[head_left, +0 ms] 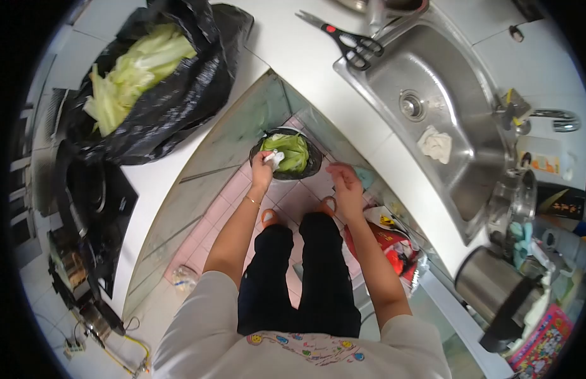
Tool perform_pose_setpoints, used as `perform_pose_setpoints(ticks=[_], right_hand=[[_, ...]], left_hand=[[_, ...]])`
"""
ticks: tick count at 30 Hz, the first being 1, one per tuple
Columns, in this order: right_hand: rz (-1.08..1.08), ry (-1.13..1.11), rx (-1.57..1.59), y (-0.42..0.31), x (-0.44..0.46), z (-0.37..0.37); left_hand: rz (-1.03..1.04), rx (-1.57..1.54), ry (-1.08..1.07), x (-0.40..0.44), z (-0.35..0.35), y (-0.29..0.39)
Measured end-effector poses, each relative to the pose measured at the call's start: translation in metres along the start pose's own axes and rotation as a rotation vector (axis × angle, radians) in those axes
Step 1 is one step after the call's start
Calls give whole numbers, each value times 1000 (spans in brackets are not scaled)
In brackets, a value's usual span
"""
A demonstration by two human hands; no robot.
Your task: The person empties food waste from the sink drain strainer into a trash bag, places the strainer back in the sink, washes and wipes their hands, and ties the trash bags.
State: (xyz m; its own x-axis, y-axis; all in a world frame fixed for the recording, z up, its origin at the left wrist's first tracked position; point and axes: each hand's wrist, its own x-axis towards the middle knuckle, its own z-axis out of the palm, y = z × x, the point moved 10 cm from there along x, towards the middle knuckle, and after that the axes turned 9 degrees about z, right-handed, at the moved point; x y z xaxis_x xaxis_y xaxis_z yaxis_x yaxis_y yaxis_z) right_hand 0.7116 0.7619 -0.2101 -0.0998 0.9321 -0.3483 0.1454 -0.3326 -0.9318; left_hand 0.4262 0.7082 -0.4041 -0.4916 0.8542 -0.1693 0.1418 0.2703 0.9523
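Observation:
My left hand [262,172] is closed on a small crumpled white piece [276,160], possibly tissue or plastic film, over the left side of a bin [315,163] lined with a black bag. Inside the bin lie pale green leaves [295,151]. To the right of the bin, my right hand [347,185] hangs with its fingers loosely extended and nothing in them. On the counter at upper left, a large black plastic bag [198,88] holds leafy vegetable pieces [141,72].
Black-and-red scissors [347,41] lie beside the steel sink [432,72], which contains a wadded whitish cloth [435,144]. A steel kettle [495,284] stands at right. A red bag [384,243] is on the floor by my right arm; a black stove [109,208] sits left.

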Motion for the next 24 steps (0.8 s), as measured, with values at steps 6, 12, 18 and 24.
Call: perform_pose_setpoints(ticks=[6, 12, 18, 24], right_hand=[[47, 160, -547, 245, 83, 36], [400, 188, -425, 343, 126, 50], [212, 299, -661, 307, 130, 59], [-23, 288, -534, 256, 119, 88]], left_hand=[[260, 371, -143, 42, 32, -46], [642, 1013, 0, 28, -2, -21], [110, 1155, -188, 58, -34, -110], [273, 867, -48, 42, -44, -62]])
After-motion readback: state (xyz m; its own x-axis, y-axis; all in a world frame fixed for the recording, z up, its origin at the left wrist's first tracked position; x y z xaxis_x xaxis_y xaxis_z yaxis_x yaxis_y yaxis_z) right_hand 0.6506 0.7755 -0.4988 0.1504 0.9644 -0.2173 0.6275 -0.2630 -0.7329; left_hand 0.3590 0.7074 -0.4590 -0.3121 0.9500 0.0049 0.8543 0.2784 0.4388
